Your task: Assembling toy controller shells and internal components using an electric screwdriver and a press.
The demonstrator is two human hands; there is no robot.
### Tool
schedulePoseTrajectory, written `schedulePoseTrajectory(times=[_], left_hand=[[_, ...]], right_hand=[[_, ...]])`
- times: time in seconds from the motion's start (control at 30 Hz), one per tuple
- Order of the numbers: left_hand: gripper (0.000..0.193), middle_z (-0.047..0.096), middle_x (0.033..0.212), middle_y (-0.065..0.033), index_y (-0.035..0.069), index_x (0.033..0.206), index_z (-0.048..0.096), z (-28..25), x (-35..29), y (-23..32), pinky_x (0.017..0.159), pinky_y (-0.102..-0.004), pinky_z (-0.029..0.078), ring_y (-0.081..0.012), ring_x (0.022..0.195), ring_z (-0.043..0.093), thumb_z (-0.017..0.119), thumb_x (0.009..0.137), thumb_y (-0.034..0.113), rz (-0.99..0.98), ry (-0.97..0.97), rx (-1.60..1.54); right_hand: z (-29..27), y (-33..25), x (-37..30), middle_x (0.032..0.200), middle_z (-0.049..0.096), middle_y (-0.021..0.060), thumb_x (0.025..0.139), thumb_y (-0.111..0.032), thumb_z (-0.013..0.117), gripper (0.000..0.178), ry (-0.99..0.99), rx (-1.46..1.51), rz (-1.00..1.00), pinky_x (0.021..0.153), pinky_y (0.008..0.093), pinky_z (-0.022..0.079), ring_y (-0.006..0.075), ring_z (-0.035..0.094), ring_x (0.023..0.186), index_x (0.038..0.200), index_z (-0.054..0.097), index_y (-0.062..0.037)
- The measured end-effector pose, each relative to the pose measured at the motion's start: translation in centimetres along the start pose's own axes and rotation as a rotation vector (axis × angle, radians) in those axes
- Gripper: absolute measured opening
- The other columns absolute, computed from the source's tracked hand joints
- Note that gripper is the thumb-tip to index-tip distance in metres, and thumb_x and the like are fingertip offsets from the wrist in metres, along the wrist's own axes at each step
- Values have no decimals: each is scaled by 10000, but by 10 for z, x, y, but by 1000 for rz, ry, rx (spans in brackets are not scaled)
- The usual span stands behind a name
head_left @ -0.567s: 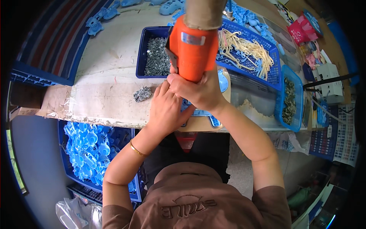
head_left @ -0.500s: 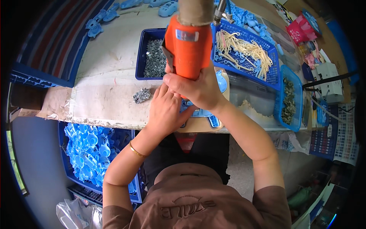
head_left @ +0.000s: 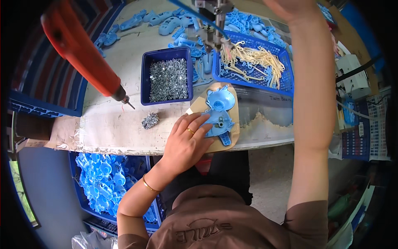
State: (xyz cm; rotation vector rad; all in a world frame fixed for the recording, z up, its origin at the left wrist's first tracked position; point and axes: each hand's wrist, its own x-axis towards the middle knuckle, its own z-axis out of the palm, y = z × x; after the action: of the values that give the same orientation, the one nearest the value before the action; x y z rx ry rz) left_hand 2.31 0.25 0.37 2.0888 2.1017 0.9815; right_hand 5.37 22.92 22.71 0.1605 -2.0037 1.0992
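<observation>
My left hand (head_left: 187, 139) lies with fingers stretched over the left side of a light blue plastic toy shell (head_left: 219, 107), which has a round head end. The shell sits on a tan board (head_left: 233, 137) at the table's front edge. At the top right my right hand (head_left: 290, 9) is raised and cut off by the frame edge, its fingers hidden. An orange electric screwdriver (head_left: 83, 54) hangs tilted at the left, its bit pointing down to the right, with neither hand on it. A small clump of screws (head_left: 150, 120) rests left of my left hand.
Behind the board stand a dark blue bin of screws (head_left: 168, 79) and a blue basket (head_left: 291, 85) holding cream and blue strips. Loose blue parts (head_left: 170, 25) cover the far table. Below left is a crate of blue shells (head_left: 101, 182). A metal fixture (head_left: 213, 25) hangs overhead.
My right hand has let go of the orange screwdriver and risen to the upper right. The screwdriver has swung to the left. My left hand now rests on the uncovered blue shell.
</observation>
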Motion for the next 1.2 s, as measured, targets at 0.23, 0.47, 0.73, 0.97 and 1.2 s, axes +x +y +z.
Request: schedulePoseTrajectory(times=[0.23, 0.47, 0.73, 0.97, 1.2], left_hand=[[298, 621, 1153, -92, 45, 1044, 634, 13, 7, 2, 1011, -423, 411, -275, 1117, 551, 702, 780, 165, 63, -3, 51], [165, 604, 865, -87, 21, 855, 623, 15, 13, 2, 890, -395, 465, -271, 903, 588, 701, 755, 127, 121, 14, 90], [241, 652, 889, -115, 100, 1009, 666, 21, 9, 0, 879, -419, 463, -332, 976, 598, 717, 791, 191, 73, -53, 87], [197, 623, 902, -86, 29, 910, 635, 23, 14, 1, 871, -398, 458, -280, 901, 584, 700, 757, 135, 123, 56, 62], [189, 627, 878, -68, 55, 917, 634, 16, 18, 4, 831, -402, 453, -269, 887, 581, 689, 760, 146, 68, -6, 30]], right_hand=[[17, -9, -49, 886, 604, 35, 791, -258, 722, 586, -55, 426, 275, 620, 221, 464, 97, 599, 804, 1263, 482, -6], [30, -18, -95, 789, 634, 86, 763, -82, 723, 630, 140, 600, 444, 545, 231, 476, 112, 599, 613, 1303, 425, 48], [30, 2, -105, 769, 634, 74, 759, -73, 727, 612, 137, 571, 339, 527, 232, 473, 106, 596, 595, 1273, 432, 80], [27, 17, -103, 763, 642, 82, 769, -36, 720, 567, 72, 673, 172, 506, 223, 477, 107, 603, 583, 1250, 446, 83], [26, 13, -101, 748, 643, 84, 772, -25, 710, 546, 101, 672, 180, 516, 226, 489, 113, 609, 588, 1244, 455, 78]])
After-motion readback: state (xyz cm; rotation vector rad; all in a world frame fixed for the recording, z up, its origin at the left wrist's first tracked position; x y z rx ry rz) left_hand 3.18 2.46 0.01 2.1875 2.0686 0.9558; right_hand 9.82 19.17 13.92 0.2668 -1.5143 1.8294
